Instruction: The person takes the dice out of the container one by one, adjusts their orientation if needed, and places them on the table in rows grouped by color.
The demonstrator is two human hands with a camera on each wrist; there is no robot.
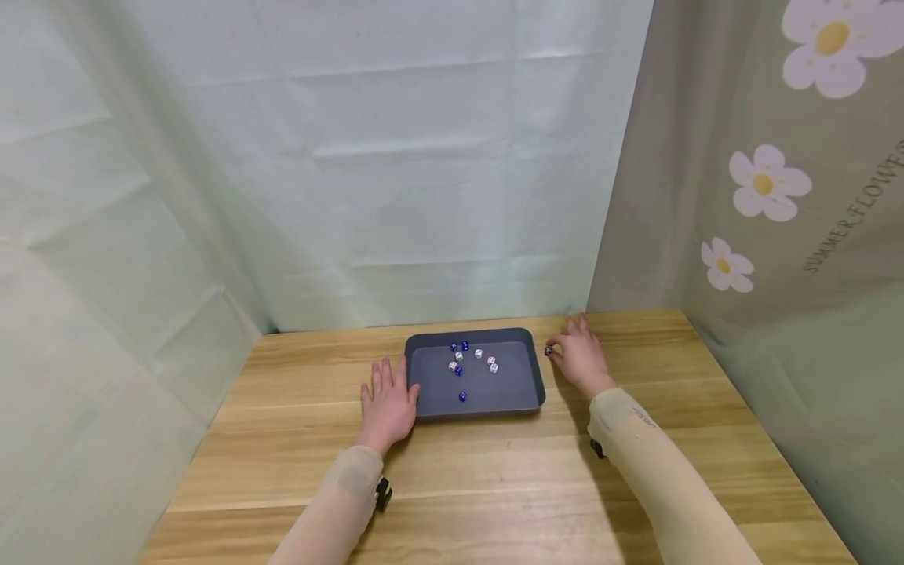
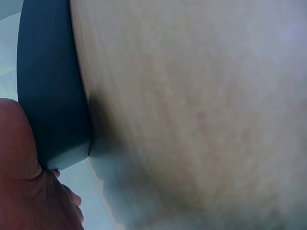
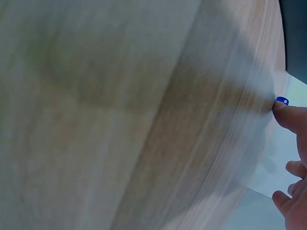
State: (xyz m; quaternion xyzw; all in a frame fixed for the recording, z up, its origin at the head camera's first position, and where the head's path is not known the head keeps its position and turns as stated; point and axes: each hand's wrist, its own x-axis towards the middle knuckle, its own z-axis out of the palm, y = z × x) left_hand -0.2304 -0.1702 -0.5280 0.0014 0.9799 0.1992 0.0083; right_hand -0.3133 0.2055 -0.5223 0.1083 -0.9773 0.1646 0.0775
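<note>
A dark grey tray (image 1: 431, 400) sits on the wooden table, with several white dice (image 1: 478, 353) and blue dice (image 1: 462, 396) scattered over its floor. Against its left side lies my left hand (image 1: 391, 404), fingers straight and spread, thumb at the rim. The left wrist view shows that hand right beside the tray's outer wall (image 2: 53, 86). To the right of the tray, my right hand (image 1: 581, 361) pinches a blue die (image 1: 548, 351) between thumb and index finger; its other fingers extend away. In the right wrist view the thumb mostly covers this blue die (image 3: 282, 100).
The wooden table (image 1: 487, 486) extends around the tray to a pale curtain (image 1: 438, 196) behind it. A flower-printed curtain (image 1: 833, 329) hangs along the right side. The tray's raised rim (image 1: 538, 369) stands between the right hand and the dice inside.
</note>
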